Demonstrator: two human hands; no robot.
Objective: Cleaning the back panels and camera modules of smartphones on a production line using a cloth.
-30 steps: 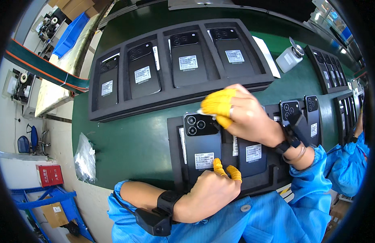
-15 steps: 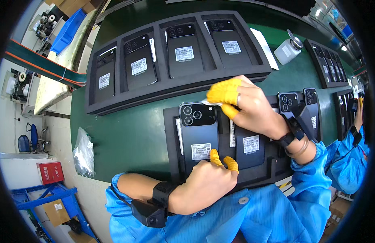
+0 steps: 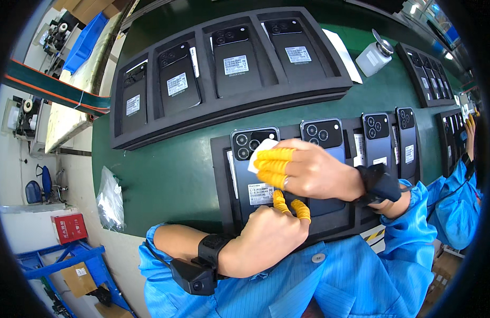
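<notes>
In a black foam tray (image 3: 220,164) close to me lies a dark blue phone (image 3: 241,177), back side up, with three camera lenses and a white label. My right hand (image 3: 311,172), in yellow finger cots, presses a white wiping cloth (image 3: 268,144) flat on the phone's back just below the lenses, partly covering them. My left hand (image 3: 269,238) has its fingers bent over the phone's lower right part, yellow-tipped fingers beside the label; its underside is hidden. To the right, the same tray holds a second phone (image 3: 324,130), partly behind my right hand, and two others.
Beyond it, a larger black foam tray (image 3: 234,106) holds several phones in compartments. A white pump bottle (image 3: 374,58) stands on the green table (image 3: 165,180), with a clear plastic bag (image 3: 110,200) at its left edge. Farther right are more phone trays (image 3: 422,79) and a co-worker's blue sleeve (image 3: 454,212).
My right hand has moved left and toward me, bringing the cloth from the phone's top right corner onto its back below the lenses. My left hand has stayed nearly in place.
</notes>
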